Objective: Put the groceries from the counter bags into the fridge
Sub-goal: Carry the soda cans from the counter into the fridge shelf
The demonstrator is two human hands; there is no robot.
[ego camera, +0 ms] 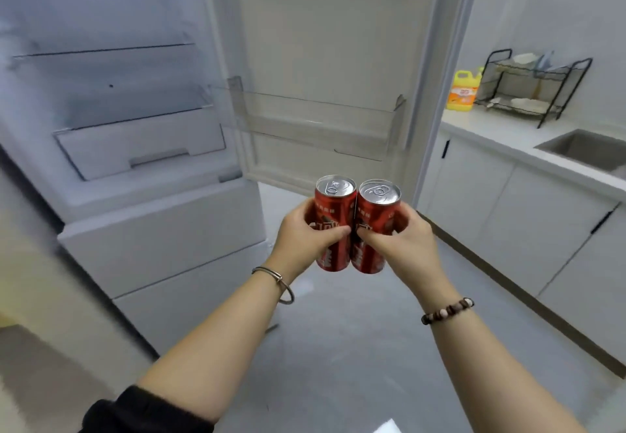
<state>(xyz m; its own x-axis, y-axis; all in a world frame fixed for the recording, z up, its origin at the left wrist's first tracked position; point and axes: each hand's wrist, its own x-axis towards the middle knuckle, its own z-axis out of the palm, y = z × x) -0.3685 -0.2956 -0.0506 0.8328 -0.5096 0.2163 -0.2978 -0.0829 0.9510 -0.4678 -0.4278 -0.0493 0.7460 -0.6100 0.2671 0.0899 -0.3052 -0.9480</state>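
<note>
Fridge open, its door swung toward the counter; grey floor lies before it. Left hand grips left can, right hand grips right can. Both are upright, touching, in front of the fridge's door bin.

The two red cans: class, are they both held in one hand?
No, the left hand grips the left can and the right hand grips the right can.

fridge door swung wide, shelves bare
</note>
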